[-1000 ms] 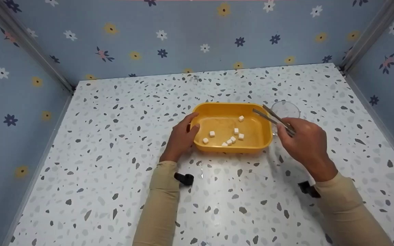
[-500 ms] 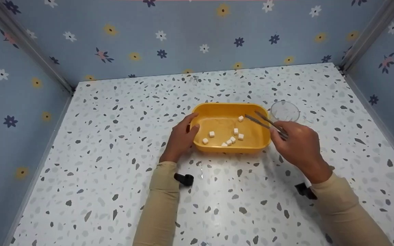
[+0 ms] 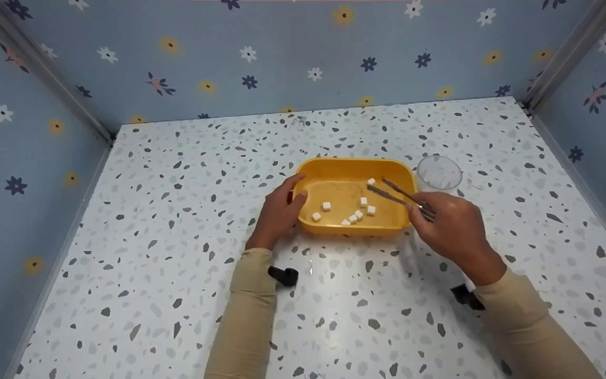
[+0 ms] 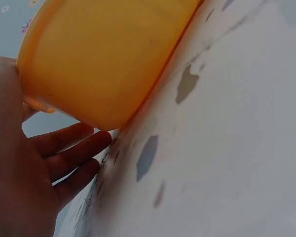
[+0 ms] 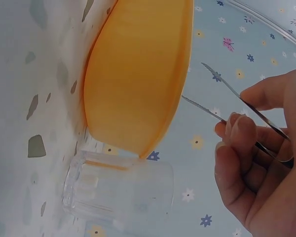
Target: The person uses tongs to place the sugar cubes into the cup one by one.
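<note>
Yellow tray, its long axis running from hand to hand. The left hand grips one end; the right hand pinches parted tweezers, tips beside the foremost white cube, ahead and leftward of the right hand (the nearer one).

The left hand is spread; the right hand is drawn into a pinch.
In the head view, the sleeved left forearm is stretched almost toward 12 o'clock, with the left hand angled toward 1 o'clock and thumb and index parted; three fingers are seen extended from the left wrist, though the index's bend cannot be judged there. The sleeved right forearm is aimed toward 11 o'clock, the right hand is turned between 10 and 11, and its lower fingers are curled palmward.
</note>
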`<state>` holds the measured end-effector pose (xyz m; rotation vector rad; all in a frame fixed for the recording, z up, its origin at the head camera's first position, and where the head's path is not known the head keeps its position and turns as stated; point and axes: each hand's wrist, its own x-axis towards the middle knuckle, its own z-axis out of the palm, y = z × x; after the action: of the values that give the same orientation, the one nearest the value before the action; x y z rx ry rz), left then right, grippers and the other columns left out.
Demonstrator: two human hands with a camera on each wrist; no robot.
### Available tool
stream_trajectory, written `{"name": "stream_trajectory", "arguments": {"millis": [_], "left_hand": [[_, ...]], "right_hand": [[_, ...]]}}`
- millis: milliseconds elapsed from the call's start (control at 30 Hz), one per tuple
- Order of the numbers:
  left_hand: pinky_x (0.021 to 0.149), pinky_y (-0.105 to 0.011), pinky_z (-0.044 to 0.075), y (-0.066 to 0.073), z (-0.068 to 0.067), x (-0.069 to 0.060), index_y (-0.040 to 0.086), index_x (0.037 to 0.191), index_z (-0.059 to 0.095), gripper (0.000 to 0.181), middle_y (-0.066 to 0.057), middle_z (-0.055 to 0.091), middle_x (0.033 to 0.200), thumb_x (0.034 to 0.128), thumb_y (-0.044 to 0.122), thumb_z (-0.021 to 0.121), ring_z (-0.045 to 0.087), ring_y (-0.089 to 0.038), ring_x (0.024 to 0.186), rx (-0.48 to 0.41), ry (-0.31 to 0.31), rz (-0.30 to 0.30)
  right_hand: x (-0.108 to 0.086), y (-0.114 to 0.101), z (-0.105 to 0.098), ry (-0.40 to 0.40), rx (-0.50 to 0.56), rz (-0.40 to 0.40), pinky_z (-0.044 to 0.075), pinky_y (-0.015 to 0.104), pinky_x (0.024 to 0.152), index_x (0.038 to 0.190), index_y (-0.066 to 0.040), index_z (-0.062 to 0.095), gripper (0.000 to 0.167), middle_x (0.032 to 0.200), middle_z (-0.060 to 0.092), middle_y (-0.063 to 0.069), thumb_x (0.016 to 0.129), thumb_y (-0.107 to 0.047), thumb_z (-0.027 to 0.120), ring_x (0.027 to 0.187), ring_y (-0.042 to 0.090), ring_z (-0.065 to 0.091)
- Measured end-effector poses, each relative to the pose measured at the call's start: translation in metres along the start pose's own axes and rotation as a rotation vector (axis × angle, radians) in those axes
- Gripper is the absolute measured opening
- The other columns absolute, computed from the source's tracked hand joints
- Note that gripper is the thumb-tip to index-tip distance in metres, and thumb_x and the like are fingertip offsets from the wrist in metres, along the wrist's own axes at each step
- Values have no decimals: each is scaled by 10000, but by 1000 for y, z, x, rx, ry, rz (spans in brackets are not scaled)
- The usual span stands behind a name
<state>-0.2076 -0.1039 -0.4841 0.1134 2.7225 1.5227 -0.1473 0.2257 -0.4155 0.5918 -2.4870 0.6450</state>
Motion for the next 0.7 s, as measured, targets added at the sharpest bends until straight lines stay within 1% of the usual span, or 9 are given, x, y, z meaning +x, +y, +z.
{"name": "stream_trajectory", "arguments": {"millis": [267, 467, 700], "left_hand": [[956, -340, 469, 0, 0, 0, 304, 1493, 474, 478, 34, 556, 1399, 1023, 375, 520, 569, -131, 1083, 8, 3, -2], [941, -339, 479, 0, 0, 0, 306, 1491, 477, 476, 27, 563, 1392, 1022, 373, 521, 579, -130, 1078, -3, 0, 6], [957, -334, 476, 0, 0, 0, 307, 1485, 476, 468, 45, 547, 1410, 1025, 380, 518, 576, -115, 1107, -12, -4, -5]], "right_hand": [[-2, 0, 4, -9, 3, -40, 537, 429, 583, 982, -9, 761, 225, 873, 741, 112, 890, -212, 728, 714, 252, 689], [-4, 0, 6, -52, 4, -67, 545, 411, 594, 984, -17, 770, 214, 875, 742, 92, 889, -203, 724, 719, 233, 688], [-5, -1, 9, -102, -4, -82, 535, 404, 576, 974, -28, 770, 191, 851, 731, 84, 881, -187, 722, 687, 222, 665]]}}
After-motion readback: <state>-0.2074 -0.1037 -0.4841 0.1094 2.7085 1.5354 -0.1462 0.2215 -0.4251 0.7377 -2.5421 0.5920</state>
